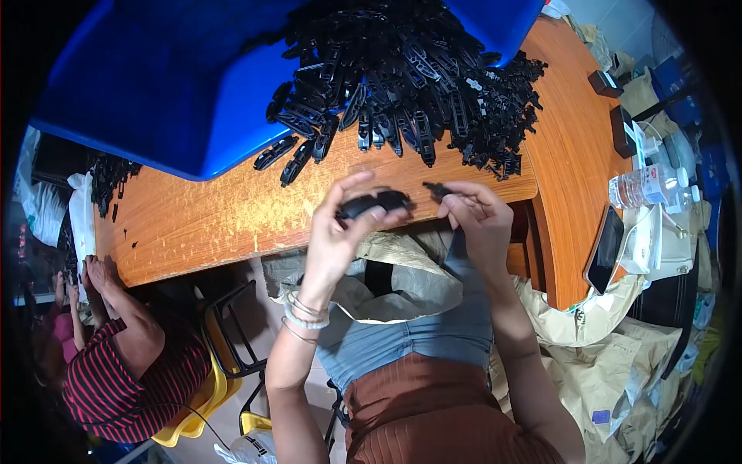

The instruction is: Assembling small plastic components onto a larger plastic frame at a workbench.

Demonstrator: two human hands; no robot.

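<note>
My left hand [338, 228] is closed around a long black plastic part [374, 204], slightly blurred, held over the front edge of the wooden table [216, 209]. Just to its right, my right hand [481, 218] pinches a small black plastic piece [437, 189] between thumb and fingertips. The two pieces are apart, with a short gap between them. Beyond my hands lies a big heap of similar long black parts [421, 135], spilling out of a blue bin [209, 147]. Smaller black pieces [495, 147] are piled at the heap's right side.
An open paper sack [433, 290] sits at my lap under the table edge. On the right are a phone [604, 249], a water bottle [645, 188] and more brown sacks [618, 371]. A person in a striped shirt [139, 375] sits at the left by a yellow chair [205, 410].
</note>
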